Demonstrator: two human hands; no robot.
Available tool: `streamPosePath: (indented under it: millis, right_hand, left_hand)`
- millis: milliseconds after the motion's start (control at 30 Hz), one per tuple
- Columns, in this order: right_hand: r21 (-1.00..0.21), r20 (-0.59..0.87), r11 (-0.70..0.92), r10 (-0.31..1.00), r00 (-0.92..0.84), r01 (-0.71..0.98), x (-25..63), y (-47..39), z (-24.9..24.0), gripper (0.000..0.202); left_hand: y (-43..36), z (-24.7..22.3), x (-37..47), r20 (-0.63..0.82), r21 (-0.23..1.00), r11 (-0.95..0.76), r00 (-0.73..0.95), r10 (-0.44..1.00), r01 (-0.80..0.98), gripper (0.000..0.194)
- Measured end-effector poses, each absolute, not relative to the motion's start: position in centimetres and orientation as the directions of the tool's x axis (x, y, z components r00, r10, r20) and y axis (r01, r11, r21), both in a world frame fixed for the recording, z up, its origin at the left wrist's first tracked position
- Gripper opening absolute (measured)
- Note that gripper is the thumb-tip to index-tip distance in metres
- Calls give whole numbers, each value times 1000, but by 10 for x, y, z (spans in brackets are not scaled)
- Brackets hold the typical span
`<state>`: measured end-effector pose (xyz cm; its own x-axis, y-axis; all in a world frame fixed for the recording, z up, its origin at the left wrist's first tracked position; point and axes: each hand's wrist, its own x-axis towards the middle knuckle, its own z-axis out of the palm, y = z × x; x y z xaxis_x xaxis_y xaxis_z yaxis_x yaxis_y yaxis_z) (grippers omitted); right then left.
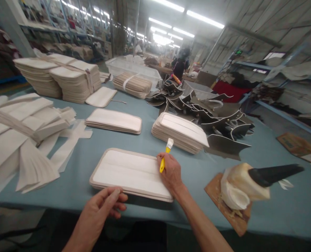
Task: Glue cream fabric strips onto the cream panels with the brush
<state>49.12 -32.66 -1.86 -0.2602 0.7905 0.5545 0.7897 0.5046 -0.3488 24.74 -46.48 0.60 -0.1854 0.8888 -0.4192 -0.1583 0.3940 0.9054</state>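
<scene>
A yellow-handled brush [167, 150] with whitish bristles is gripped in my right hand [171, 171], bristles pointing up and away. This hand rests at the right end of a short stack of pale rectangular panels with rounded corners; the top panel [129, 168] has a beige border and a white middle. My left hand [109, 203] is at the stack's near edge, its fingers loosely curled and apart, with nothing visible in them. On the right, a glue-crusted whitish container [234, 185] with a black tapered piece [276, 174] sits on a brown board [215, 190].
Behind lie two more panel stacks, one left [113, 120] and one right [180, 131]. Dark grey pieces with white edges [213, 119] are heaped at back right. Strapped white strips [26, 136] cover the left; tied bundles [74, 80] and a clear bin [145, 70] stand farther back.
</scene>
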Motion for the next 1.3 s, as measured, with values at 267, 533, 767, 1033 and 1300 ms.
streamPosePath:
  millis: [267, 533, 767, 1033, 1300]
  right_hand:
    - [-312, 547, 525, 781, -303, 792, 488, -320, -21, 11]
    - [-311, 541, 539, 777, -321, 783, 488, -322, -20, 13]
    - [-302, 551, 568, 759, -347, 765, 488, -321, -20, 13]
    - [-290, 590, 615, 718, -369, 734, 489, -320, -21, 14]
    - [-239, 585, 657, 685, -434, 715, 488, -307, -16, 10]
  left_hand:
    - [-461, 0, 268, -513, 854, 477, -187, 838, -209, 76]
    - [-467, 5, 270, -561, 814, 496, -187, 806, -303, 81]
    - [-467, 13, 275, -598, 765, 482, -195, 777, -426, 75]
    - [-461, 12, 265, -543, 820, 384, -362, 758, -425, 88]
    - [-462, 0, 257, -574, 783, 409, -293, 764, -469, 79]
